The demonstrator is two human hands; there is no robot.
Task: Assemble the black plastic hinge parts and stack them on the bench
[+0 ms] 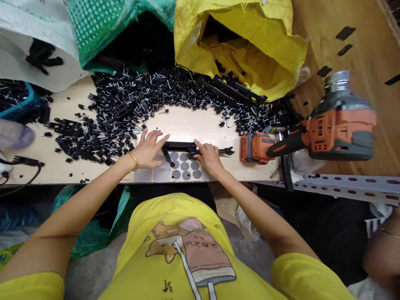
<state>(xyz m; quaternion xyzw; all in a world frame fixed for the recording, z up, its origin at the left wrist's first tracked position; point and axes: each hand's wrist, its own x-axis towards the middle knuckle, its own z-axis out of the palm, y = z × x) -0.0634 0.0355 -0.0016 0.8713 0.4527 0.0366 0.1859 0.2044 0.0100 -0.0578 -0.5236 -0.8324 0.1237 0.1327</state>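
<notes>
A long black plastic bar assembly (179, 145) lies across the table in front of me, with a short arm (168, 157) angled down at its left end. My right hand (210, 158) is closed on the right part of this assembly, and a slim forked end (227, 151) sticks out past it. At the other end, my left hand (148, 151) has its fingers spread, the index fingertip beside the bar; whether it touches is unclear. Beneath the bar, several grey round pads (185, 166) show on the tabletop. The undersides of both hands are hidden.
Black knobs with metal pins (125, 104) heap in an arc behind my hands. An orange cordless power tool (337, 133) rests at right. A green sack (103, 29), a yellow sack (268, 58) and a blue basket (26, 106) surround the heap. Another person's arm (383, 250) appears lower right.
</notes>
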